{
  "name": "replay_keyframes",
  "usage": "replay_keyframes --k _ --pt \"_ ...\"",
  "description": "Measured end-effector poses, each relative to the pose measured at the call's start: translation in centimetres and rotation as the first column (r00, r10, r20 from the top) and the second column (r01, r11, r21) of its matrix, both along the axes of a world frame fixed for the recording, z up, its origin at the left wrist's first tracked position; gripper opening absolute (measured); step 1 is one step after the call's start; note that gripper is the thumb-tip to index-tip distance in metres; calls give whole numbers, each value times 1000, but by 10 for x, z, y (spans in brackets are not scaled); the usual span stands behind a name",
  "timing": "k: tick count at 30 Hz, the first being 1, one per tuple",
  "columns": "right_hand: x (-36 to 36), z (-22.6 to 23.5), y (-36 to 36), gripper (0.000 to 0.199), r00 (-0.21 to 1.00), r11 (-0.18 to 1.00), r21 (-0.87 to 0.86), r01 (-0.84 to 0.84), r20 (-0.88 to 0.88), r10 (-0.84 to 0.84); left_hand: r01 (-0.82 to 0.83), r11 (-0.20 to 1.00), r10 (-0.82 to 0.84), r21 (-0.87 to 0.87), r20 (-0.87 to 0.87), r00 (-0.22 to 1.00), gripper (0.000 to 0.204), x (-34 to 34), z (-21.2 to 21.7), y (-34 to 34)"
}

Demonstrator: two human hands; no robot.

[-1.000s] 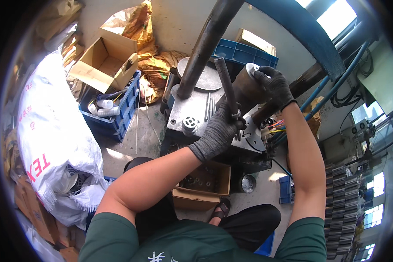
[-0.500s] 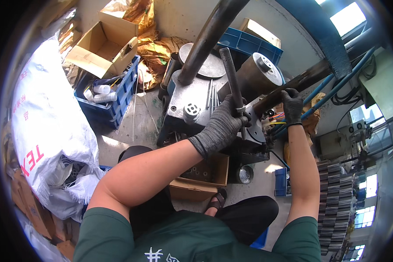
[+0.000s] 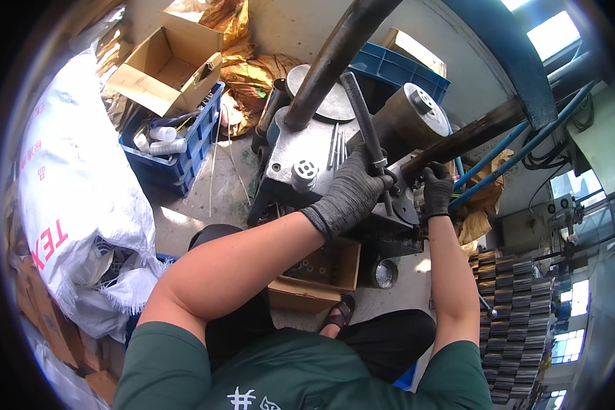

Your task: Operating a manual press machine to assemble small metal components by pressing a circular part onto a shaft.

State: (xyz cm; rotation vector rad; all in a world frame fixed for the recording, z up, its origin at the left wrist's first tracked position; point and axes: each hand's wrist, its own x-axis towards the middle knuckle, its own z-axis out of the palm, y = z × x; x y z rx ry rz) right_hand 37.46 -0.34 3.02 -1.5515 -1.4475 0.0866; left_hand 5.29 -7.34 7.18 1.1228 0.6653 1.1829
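My left hand [image 3: 352,188], in a dark grey knit glove, is closed around the lower part of an upright metal rod [image 3: 360,109]. A small collar [image 3: 379,164] on the rod sits just above the thumb. My right hand [image 3: 436,188], gloved alike, is held with curled fingers beside the end of a slanting dark steel bar [image 3: 458,140]. What its fingertips hold, if anything, is hidden. Below and between the hands lies a flat metal plate with holes [image 3: 404,207]. On the metal machine top [image 3: 287,150] stand a pale slotted round part [image 3: 305,171] and several thin rods [image 3: 335,145].
A thick steel post [image 3: 335,65] rises in front of me, beside a big cylinder [image 3: 417,113]. Blue hoses [image 3: 492,167] run on the right. A blue crate [image 3: 191,147], an open carton [image 3: 174,61] and a white sack [image 3: 82,178] stand left. Below is a box [image 3: 307,294] of parts.
My right hand has come down and left from the slanting bar, toward the plate, covering the coloured wires. My left hand keeps its grip on the rod. The view has shifted slightly.
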Motion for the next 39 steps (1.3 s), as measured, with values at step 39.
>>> replay_keyframes --k 39 --pt "-79 185 29 50 880 981 -194 -7 464 99 86 996 -86 -26 6 996 51 10 4 -14"
